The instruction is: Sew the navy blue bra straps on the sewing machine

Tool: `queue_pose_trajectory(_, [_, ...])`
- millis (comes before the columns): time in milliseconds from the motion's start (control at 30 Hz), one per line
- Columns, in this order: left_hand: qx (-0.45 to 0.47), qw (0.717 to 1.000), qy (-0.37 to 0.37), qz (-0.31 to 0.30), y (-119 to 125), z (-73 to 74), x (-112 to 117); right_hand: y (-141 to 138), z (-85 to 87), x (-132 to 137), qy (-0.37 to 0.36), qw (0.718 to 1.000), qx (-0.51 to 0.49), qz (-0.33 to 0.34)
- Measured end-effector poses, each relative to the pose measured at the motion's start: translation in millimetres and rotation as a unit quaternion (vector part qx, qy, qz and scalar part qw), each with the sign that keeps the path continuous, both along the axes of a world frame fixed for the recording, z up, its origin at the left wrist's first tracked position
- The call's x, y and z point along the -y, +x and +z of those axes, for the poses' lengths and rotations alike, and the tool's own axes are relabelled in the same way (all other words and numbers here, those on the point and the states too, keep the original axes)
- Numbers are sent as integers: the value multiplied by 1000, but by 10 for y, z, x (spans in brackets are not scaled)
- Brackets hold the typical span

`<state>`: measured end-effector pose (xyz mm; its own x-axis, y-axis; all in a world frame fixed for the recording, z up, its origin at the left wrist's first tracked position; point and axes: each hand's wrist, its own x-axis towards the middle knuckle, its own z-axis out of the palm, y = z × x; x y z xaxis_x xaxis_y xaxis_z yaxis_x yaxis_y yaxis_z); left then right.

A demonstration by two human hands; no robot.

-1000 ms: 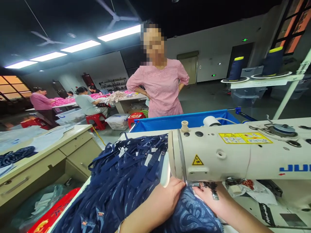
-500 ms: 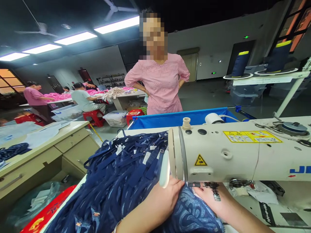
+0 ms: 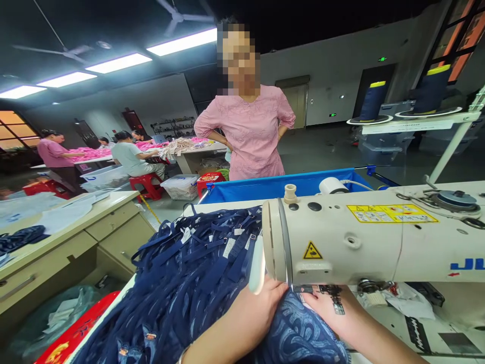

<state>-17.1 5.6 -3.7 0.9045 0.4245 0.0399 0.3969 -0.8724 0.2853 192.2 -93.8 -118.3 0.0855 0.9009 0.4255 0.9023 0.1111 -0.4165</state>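
Observation:
My left hand (image 3: 254, 309) lies on navy patterned fabric (image 3: 303, 336) just under the head of a cream sewing machine (image 3: 364, 240), its fingers curled down onto the cloth. My right hand (image 3: 329, 306) rests on the same fabric below the needle area, fingers pressed on it; the fingertips of both hands are hidden by the machine head. A big heap of navy garments with straps and white labels (image 3: 197, 268) spreads to the left of my hands.
A person in a pink top (image 3: 248, 134) stands behind a blue bin (image 3: 265, 188) facing me. A beige desk with drawers (image 3: 76, 237) is on the left. Thread cones (image 3: 373, 101) stand on a rack at the right. Other workers sit at far tables (image 3: 132, 156).
The view has shifted slightly; my hands stay on the fabric under the machine head in nearly the same place.

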Motion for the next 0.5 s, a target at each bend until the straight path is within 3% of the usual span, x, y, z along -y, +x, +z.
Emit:
queue_pose_trajectory(267, [15,1000,-8,-12,-17,-32,-48,102,-71,-235,-76,997,-14,3])
queue_pose_trajectory(500, [10,1000,-9,-14,-4,-28,-50,103,-56,-250,-71,997,11,9])
